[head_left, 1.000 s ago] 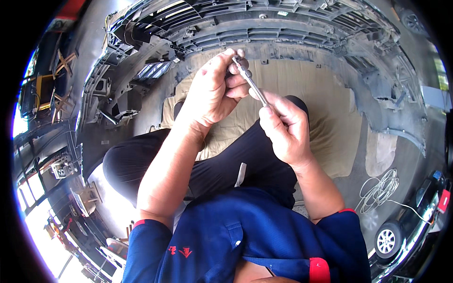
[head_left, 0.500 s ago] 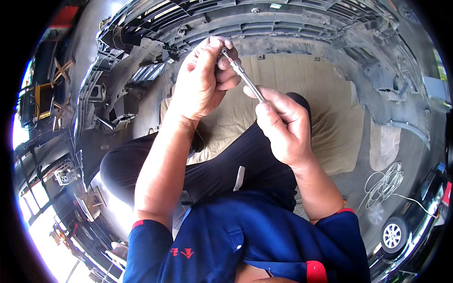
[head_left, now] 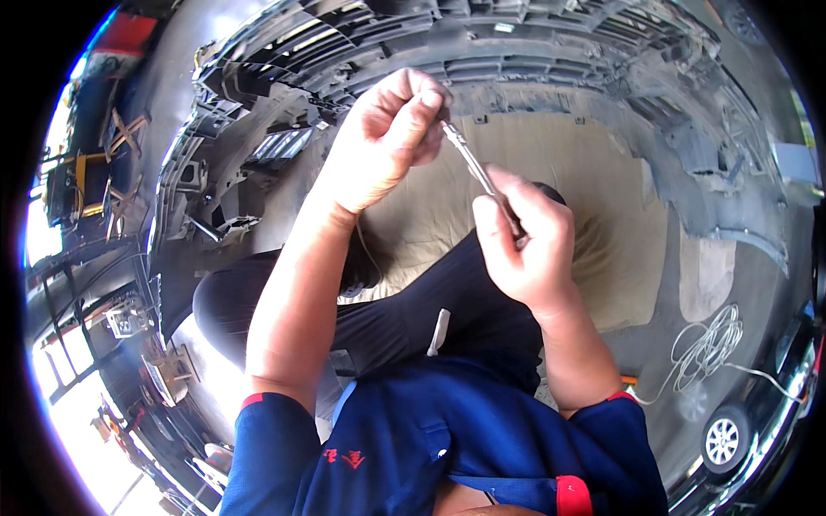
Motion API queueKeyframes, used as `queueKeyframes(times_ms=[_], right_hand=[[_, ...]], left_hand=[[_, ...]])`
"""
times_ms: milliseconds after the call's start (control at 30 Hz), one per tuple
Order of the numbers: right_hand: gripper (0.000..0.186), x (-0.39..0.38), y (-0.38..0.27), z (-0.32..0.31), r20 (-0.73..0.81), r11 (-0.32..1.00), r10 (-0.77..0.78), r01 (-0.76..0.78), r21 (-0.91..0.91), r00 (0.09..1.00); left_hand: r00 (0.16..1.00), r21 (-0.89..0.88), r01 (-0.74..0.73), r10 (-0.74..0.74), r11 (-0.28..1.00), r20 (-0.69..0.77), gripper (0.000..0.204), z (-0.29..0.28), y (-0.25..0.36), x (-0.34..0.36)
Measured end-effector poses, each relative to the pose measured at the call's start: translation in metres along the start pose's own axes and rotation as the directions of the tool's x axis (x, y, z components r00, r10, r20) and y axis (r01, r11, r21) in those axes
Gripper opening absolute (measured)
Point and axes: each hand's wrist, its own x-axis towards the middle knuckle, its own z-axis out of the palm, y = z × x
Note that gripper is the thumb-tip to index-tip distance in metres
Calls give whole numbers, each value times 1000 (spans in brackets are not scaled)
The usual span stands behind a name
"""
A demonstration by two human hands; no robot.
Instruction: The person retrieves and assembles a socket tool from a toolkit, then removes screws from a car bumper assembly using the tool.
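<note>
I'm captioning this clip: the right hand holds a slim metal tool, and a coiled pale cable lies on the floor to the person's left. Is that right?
Not quite: the coiled pale cable lies on the floor to the person's right, as the head view shows. The right hand does hold a slim metal tool.

Red characters [head_left: 344, 457], on blue shirt chest [head_left: 379, 443]

Navy short-sleeve shirt [head_left: 508, 413], red edging [head_left: 252, 401] on both sleeve hems. Small red stitched marking [head_left: 351, 459] on chest, white button [head_left: 442, 452] at front, solid red patch [head_left: 573, 496] near collar. Black trousers [head_left: 456, 284], plain, pale narrow tab [head_left: 440, 331] by waist. Left hand [head_left: 387, 133] and right hand [head_left: 542, 249] bare, forearms too.
</note>
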Motion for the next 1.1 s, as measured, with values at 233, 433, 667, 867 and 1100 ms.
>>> queueKeyframes(times_ms=[233, 433, 667, 867, 1100], right_hand=[[29, 38, 2, 34, -15, 922, 107, -94, 376, 994], [16, 106, 24, 55, -190, 972, -89, 128, 199, 978], [17, 139, 26, 75, -197, 995, -98, 101, 6, 975], [18, 147, 29, 90, -240, 998, -61, 62, -6, 969], [24, 148, 32, 103, -315, 996, -3, 31, 83, 949]], left_hand=[[981, -499, 78, -156, 863, -116, 23, -11, -4, 39], [999, -531, 5, -33, 848, -43, 46, -38, 7, 84], [995, -512, 22, -71, 859, -76, 26, -55, 12, 110], [998, -504, -2, -28, 864, -53, 26, -62, 8, 118], [989, -477, 18, -85, 879, -120, 28, -66, 6, 124]])
